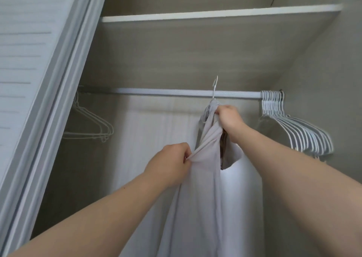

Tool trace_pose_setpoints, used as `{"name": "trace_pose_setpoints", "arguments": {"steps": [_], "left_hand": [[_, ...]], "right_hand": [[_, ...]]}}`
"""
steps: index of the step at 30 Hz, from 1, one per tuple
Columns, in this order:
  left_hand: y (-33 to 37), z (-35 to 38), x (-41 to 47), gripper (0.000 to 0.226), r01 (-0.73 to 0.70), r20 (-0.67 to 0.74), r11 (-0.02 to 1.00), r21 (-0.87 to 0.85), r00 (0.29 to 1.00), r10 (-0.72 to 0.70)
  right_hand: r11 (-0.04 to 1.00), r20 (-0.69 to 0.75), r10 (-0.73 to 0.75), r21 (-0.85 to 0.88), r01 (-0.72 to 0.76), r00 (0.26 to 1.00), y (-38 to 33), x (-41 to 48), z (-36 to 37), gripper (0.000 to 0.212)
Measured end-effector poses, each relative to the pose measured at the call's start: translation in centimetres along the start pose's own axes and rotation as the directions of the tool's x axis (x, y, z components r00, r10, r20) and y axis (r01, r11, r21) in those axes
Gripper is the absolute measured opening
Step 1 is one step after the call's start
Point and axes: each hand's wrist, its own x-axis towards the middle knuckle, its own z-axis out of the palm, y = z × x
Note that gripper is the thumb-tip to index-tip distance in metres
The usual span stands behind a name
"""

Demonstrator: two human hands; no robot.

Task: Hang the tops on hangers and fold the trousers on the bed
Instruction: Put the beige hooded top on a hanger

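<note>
Both my hands hold one pale grey top (pixel 205 207). My right hand (pixel 228 119) is curled tight round its neck, where the white hanger (pixel 214 92) goes in, so I can lift the hook up to the closet rod (pixel 156 92). The hook pokes up across the rod, and I cannot tell if it sits on it. My left hand (pixel 170 162) pinches a fold of the cloth lower down and pulls it to the side, I think to make the top sit flat. A big bunch of white hangers (pixel 297 133) fills the right end of the rod. A few thin hangers (pixel 92 125) hang at the left end. The gap between them is wide, so nothing blocks my spot. A shelf (pixel 215 13) is above, and the sliding door (pixel 49 80) is at my left.
</note>
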Motion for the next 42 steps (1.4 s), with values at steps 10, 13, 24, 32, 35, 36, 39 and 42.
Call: {"name": "trace_pose_setpoints", "arguments": {"steps": [10, 13, 24, 32, 35, 36, 39, 42], "left_hand": [[-2.3, 2.5, 0.5, 0.023, 0.001, 0.107, 0.99, 0.141, 0.994, -0.016], [-2.3, 2.9, -0.6, 0.028, 0.02, 0.171, 0.978, 0.208, 0.984, -0.057], [-0.3, 5.1, -6.2, 0.032, 0.211, 0.326, 0.973, -0.092, 0.93, -0.171], [-0.9, 2.9, -8.9, 0.024, 0.235, 0.207, 0.968, 0.09, 0.946, -0.249], [-2.2, 0.7, -9.6, 0.021, 0.262, 0.181, 0.951, 0.167, 0.94, -0.291], [-2.8, 0.0, -9.8, 0.02, 0.271, 0.175, 0.944, 0.186, 0.937, -0.303], [-4.0, -2.3, -10.4, 0.015, 0.303, 0.156, 0.92, 0.249, 0.925, -0.347], [-4.9, -4.5, -10.8, 0.008, 0.328, 0.142, 0.898, 0.293, 0.914, -0.38]], "right_hand": [[0.992, 0.148, 0.056, 0.108, -0.072, 0.987, 3.6, -1.0, 2.9, 0.01], [0.992, 0.214, 0.059, 0.1, -0.082, 0.975, 4.1, -2.2, 3.4, 0.023], [0.775, 0.228, -0.219, -0.551, 0.311, 0.949, 2.5, -8.2, 3.9, 0.028], [0.716, 0.208, -0.249, -0.618, 0.325, 0.946, 0.4, -10.2, 5.7, 0.031], [0.728, 0.219, -0.291, -0.581, 0.364, 0.931, 0.2, -10.5, 7.0, 0.026], [0.75, 0.219, -0.295, -0.55, 0.367, 0.93, 0.1, -10.7, 7.5, 0.021], [0.765, 0.271, -0.292, -0.51, 0.394, 0.917, -0.3, -10.7, 9.3, 0.023], [0.779, 0.333, -0.269, -0.476, 0.407, 0.904, -0.7, -10.1, 11.9, 0.035]]}}
